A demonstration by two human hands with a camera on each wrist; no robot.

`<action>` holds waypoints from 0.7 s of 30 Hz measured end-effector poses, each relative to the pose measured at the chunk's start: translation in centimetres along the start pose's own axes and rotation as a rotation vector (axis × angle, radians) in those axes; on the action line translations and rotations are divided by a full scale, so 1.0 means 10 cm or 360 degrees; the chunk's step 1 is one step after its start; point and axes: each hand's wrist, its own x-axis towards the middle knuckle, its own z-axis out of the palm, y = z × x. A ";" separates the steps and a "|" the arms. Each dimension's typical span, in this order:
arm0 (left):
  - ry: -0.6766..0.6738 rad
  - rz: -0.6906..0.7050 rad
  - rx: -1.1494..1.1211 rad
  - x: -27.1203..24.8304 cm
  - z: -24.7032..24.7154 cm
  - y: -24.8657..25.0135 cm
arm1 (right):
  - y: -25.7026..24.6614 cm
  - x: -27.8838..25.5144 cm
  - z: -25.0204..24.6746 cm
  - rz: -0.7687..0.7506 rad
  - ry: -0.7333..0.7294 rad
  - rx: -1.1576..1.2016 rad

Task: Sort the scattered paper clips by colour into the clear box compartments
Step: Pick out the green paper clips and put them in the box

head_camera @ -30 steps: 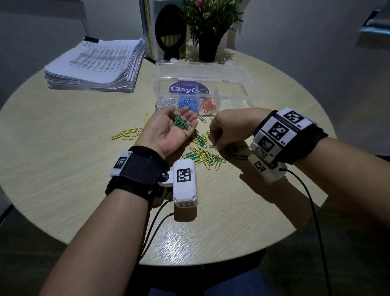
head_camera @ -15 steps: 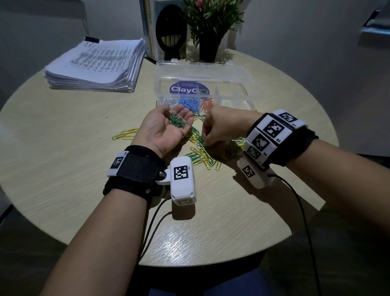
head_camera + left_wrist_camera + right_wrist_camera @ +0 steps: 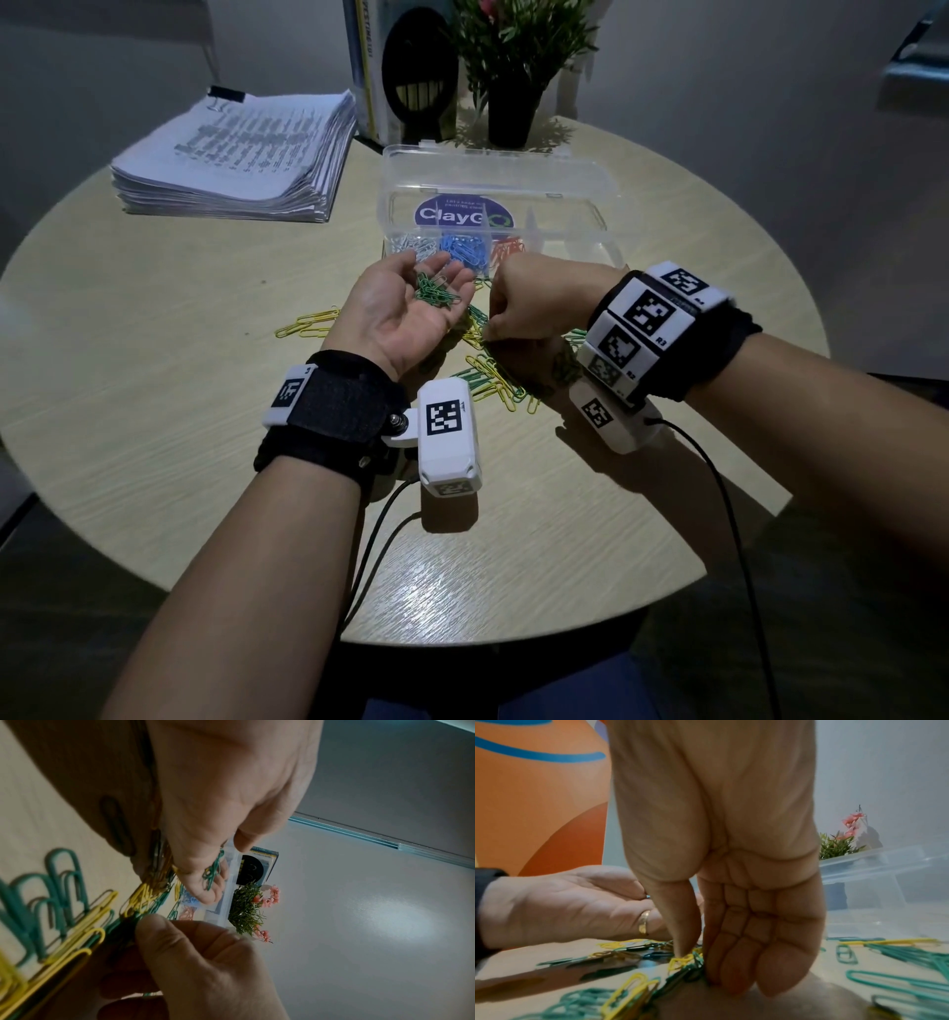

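White, blue and orange clips already sorted into clear box (image 3: 590, 226) compartments. Green clips (image 3: 435, 295) cradled in upturned left hand (image 3: 405, 313), fingers relaxed. Right hand (image 3: 534, 303) lowered onto mixed green and yellow pile (image 3: 493, 383) on table (image 3: 154, 360), thumb and fingertips closed on green clip. Green and yellow judged still unsorted; roughly half left.

Clips (image 3: 497, 383) before box (image 3: 493, 203), seemingly touching

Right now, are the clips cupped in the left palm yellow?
No, the clips in the left hand are green paper clips; the yellow paper clips lie on the table.
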 end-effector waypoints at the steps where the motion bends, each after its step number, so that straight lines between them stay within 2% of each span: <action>1: -0.0003 0.0000 -0.0002 0.00 0.00 0.00 | -0.02 0.00 0.00 -0.0002 -0.0017 -0.0015; 15: 0.0013 -0.0002 0.0018 0.01 0.00 0.01 | 0.00 -0.08 -0.03 -0.0051 -0.0255 -0.0104; 18: 0.0012 -0.0001 0.0029 0.00 0.00 0.01 | 0.08 -0.10 -0.11 -0.0028 -0.0179 0.0069; 21: 0.0016 -0.0008 0.0064 -0.01 0.02 -0.01 | 0.09 -0.09 -0.24 -0.0075 -0.0041 0.0452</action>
